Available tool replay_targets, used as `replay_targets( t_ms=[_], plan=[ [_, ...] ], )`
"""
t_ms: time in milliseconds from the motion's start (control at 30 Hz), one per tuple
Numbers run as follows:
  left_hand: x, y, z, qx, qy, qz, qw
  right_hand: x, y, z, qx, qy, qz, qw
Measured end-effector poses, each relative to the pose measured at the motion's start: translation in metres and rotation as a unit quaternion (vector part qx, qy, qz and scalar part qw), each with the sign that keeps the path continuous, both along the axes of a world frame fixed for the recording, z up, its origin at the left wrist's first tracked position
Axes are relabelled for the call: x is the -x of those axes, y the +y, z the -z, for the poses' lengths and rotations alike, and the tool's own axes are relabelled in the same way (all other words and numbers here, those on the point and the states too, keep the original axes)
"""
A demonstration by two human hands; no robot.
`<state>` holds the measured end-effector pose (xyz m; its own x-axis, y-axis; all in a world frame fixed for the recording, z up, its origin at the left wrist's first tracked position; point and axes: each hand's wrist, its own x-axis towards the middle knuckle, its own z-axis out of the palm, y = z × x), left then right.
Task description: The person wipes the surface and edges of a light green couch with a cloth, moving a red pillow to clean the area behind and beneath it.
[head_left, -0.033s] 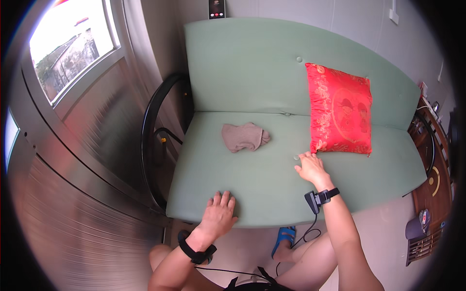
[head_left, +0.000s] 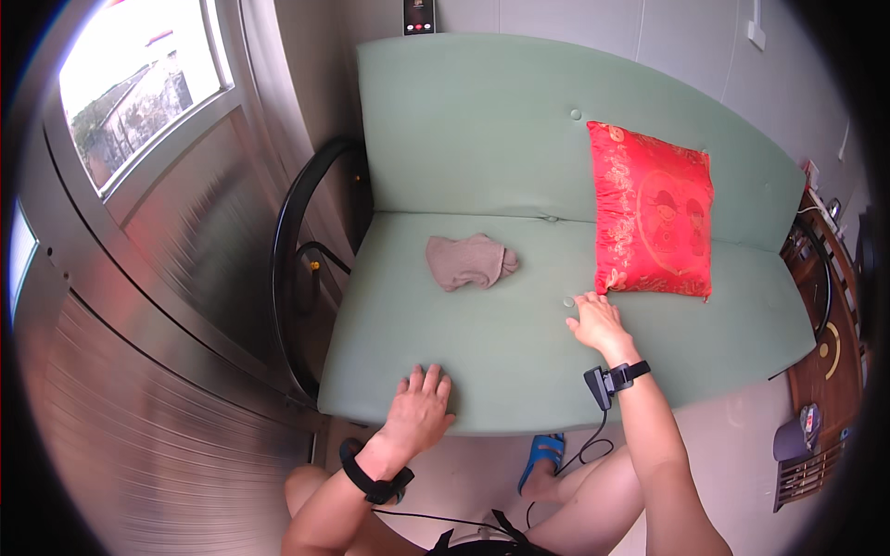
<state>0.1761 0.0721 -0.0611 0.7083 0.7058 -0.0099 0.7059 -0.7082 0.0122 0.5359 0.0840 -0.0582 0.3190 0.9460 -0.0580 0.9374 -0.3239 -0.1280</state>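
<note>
My left hand [head_left: 417,408] lies flat at the front edge of the green sofa [head_left: 501,343], palm down with its fingers apart and nothing in it. Farther in on the seat rests my right hand [head_left: 598,322], also open and empty, its fingertips close to the lower left corner of a red cushion [head_left: 654,213]. That cushion has gold patterns and leans against the backrest. A crumpled greyish-brown cloth [head_left: 468,262] sits on the left half of the seat, apart from both hands. Black bands with cables circle both wrists.
A curved black armrest [head_left: 295,222] bounds the sofa's left end, beside a metal door [head_left: 176,241] with a window. A phone [head_left: 419,17] stands atop the backrest. To the right are a brown wooden table [head_left: 816,371] and a purple bin [head_left: 791,437]. A blue sandal [head_left: 545,454] shows below.
</note>
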Motion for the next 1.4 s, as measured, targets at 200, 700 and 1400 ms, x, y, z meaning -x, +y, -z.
replay_targets(
  t_ms=[200, 700, 1400],
  plan=[
    [0.004, 0.000, 0.005, 0.004, -0.009, 0.007, 1.000, 0.002, 0.005, 0.012, 0.076, 0.011, 0.017, 0.997],
    [0.001, 0.000, 0.008, -0.001, 0.004, 0.003, 1.000, 0.004, 0.011, 0.016, 0.131, -0.004, -0.003, 0.991],
    [-0.013, 0.015, 0.000, 0.053, 0.000, -0.001, 0.999, -0.153, -0.049, -0.025, 0.076, -0.116, -0.016, 0.990]
  ],
)
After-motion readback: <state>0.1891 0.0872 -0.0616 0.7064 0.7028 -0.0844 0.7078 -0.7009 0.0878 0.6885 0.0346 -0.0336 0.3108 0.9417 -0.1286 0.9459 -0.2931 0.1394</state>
